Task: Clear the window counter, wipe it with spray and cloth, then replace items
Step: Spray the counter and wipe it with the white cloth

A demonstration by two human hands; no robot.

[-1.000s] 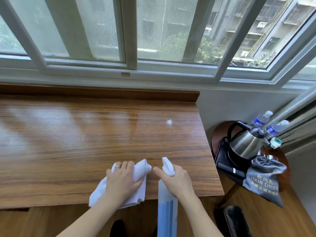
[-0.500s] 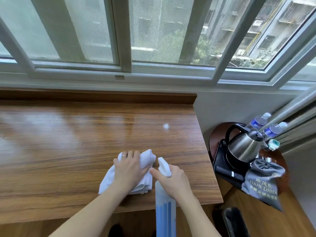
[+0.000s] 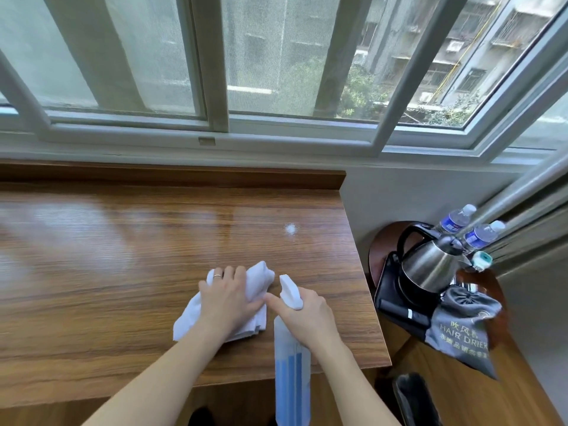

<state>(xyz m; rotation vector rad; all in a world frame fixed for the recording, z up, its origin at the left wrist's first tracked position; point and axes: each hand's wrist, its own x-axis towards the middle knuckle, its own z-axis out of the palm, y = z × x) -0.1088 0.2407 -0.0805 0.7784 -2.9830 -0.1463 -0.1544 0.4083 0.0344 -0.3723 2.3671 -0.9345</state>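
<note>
Head view: on the wooden counter point(image 3: 123, 272), our left hand point(image 3: 227, 299) presses the white cloth point(image 3: 258, 279) with spread fingers; just right, our right hand point(image 3: 307, 315) clasps the spray bottle point(image 3: 290, 364).

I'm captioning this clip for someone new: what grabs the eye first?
Two hands at the counter's near edge: the left hand presses a white cloth, the right hand grips a spray bottle. A white foam spot sits farther back.

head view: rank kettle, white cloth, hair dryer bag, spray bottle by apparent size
1. Spray bottle, nearest the camera, so inflated
2. Cloth and kettle: alike, unranked; cloth partly covered
3. Bag: close to those, unsure
</note>
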